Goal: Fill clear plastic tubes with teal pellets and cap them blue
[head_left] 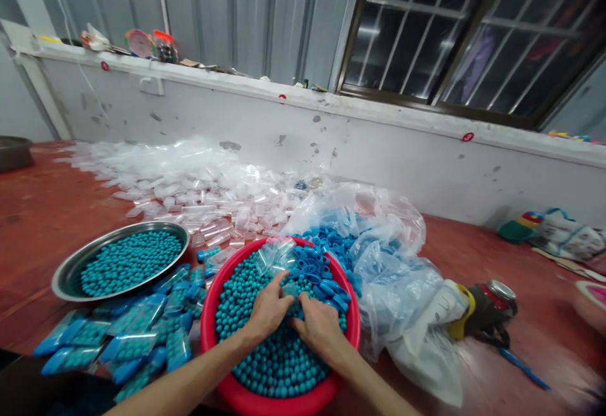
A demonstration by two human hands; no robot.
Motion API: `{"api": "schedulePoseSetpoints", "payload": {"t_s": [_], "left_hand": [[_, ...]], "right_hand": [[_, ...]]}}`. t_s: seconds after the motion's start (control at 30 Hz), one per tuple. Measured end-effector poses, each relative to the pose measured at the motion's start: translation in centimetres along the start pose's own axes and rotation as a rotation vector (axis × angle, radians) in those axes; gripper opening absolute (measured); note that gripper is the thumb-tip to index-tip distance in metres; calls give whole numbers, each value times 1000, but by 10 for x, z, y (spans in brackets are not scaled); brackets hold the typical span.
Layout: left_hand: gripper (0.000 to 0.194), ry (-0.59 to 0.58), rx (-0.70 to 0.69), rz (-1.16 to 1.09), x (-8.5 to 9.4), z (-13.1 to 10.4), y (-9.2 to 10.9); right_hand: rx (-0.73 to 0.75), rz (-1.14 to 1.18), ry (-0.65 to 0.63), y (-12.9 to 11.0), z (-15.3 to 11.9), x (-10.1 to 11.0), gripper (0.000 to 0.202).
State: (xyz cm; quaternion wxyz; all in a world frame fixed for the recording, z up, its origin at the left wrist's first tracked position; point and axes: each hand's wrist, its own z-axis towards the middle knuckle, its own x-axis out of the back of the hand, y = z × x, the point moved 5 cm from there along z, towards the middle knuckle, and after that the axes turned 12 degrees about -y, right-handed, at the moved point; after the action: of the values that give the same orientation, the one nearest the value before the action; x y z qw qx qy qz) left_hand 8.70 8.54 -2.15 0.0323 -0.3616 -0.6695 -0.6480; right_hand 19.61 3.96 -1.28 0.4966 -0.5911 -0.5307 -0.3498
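My left hand (271,305) is over the red basin (207,331), its thumb and fingers closed around a small clear plastic case (290,290). Facing it, my right hand (320,326) has its fingers bent together against the near side of the case; whatever they grip is hidden. Beneath both hands the basin is full of teal beads (284,365). Blue plastic caps (312,263) are heaped at the basin's back right. Several empty clear cases (274,255) rest on the beads at the back.
A steel tray (61,277) with more teal beads stands left. Before it lie bead-filled cases with blue ends (132,334). Empty clear cases (189,176) are piled toward the wall. A plastic bag (392,264) with blue caps and a red-lidded jar (497,296) are at right.
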Motion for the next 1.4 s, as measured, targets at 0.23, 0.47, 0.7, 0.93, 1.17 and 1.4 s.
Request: {"api": "schedulePoseSetpoints", "payload": {"t_s": [0.23, 0.47, 0.7, 0.93, 1.17, 1.4], "left_hand": [[23, -78, 7, 317, 26, -11, -9], [16, -373, -86, 433, 17, -22, 8], [27, -381, 92, 171, 1, -1, -2], [20, -338, 346, -391, -28, -1, -23], [29, -265, 264, -739, -21, -16, -18], [23, -293, 102, -667, -15, -14, -2]], "right_hand": [[25, 62, 6, 3, -2, 23, 35], [31, -45, -80, 7, 7, 20, 27], [91, 113, -166, 7, 11, 4, 20], [67, 587, -219, 28, 23, -4, 9], [116, 1073, -251, 26, 12, -3, 20], [219, 1325, -264, 16, 8, 7, 36]]}}
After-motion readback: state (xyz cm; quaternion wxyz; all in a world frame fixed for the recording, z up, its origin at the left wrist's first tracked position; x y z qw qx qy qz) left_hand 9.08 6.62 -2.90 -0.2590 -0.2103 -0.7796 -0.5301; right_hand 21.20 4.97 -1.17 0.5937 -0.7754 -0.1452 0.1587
